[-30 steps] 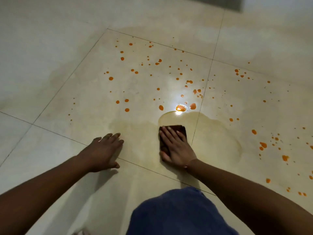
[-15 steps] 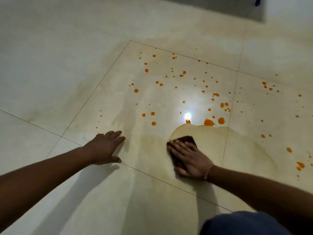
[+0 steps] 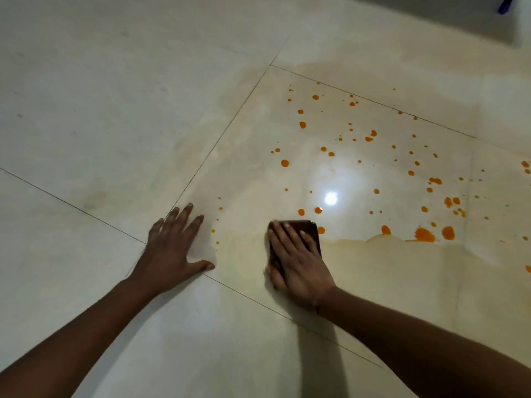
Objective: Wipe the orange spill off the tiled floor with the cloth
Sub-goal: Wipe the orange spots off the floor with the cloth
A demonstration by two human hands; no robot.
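Flat right hand (image 3: 298, 262) presses cloth (image 3: 311, 229) beside orange spill (image 3: 423, 234).

- Two bare hands on the tiled floor (image 3: 115, 110): the left hand (image 3: 172, 248) near centre, the right hand (image 3: 298, 265) just right of it.
- One dark cloth (image 3: 311, 231), under the right hand.
- Orange drops (image 3: 284, 163): dozens, too many and too small for an exact count, scattered far and right of the cloth.
- Three larger orange blobs (image 3: 423, 234), right of the cloth, along the far edge of the smear.
- One pale wet smear (image 3: 388, 268), spreading right from the cloth.
- At least five tiles, divided by thin dark seams.
- One bright light reflection (image 3: 331, 199), just beyond the cloth.
- One small blue object (image 3: 504, 4), far right corner, too cropped to identify.
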